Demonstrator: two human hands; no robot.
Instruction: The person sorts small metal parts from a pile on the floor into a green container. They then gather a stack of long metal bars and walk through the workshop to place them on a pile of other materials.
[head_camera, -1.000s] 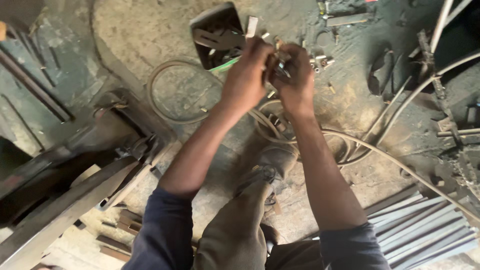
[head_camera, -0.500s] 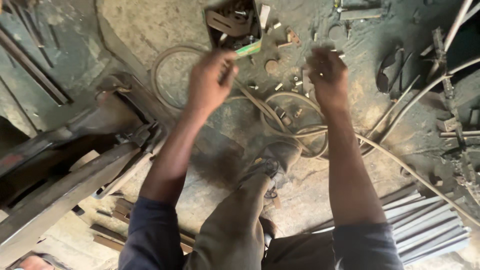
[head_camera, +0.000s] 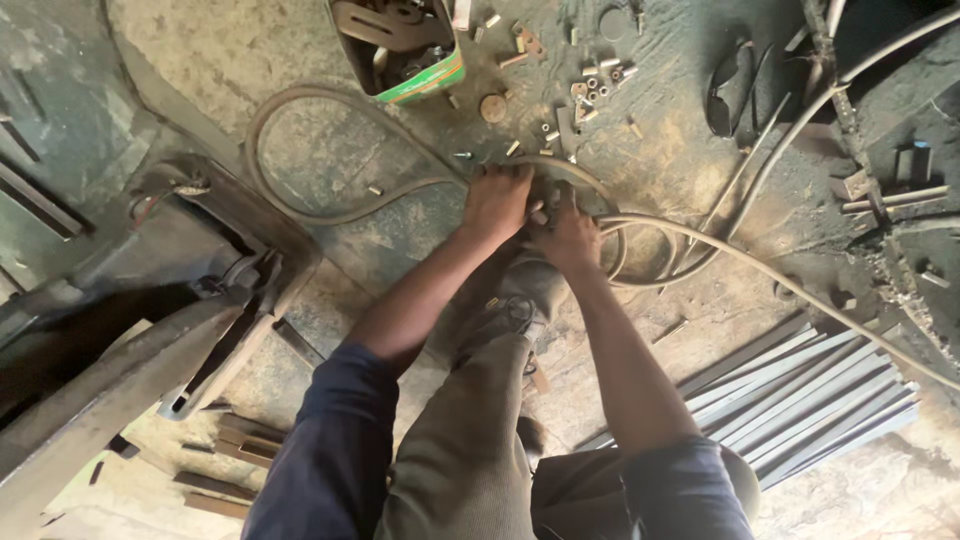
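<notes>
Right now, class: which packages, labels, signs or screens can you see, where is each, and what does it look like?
Open box: top centre on the dusty floor, beyond both hands; boxy, green lower edge with an orange strip, dark metal parts inside.
No signs or screens show.

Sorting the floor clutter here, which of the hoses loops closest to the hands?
The pale hose coiled right beside the right hand; the greyish hose sweeps a wide arc off past the left hand.

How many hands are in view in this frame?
2. The left hand and right hand are pressed together low over the dirty floor, beside the looped hose. No other person's hand shows.
</notes>
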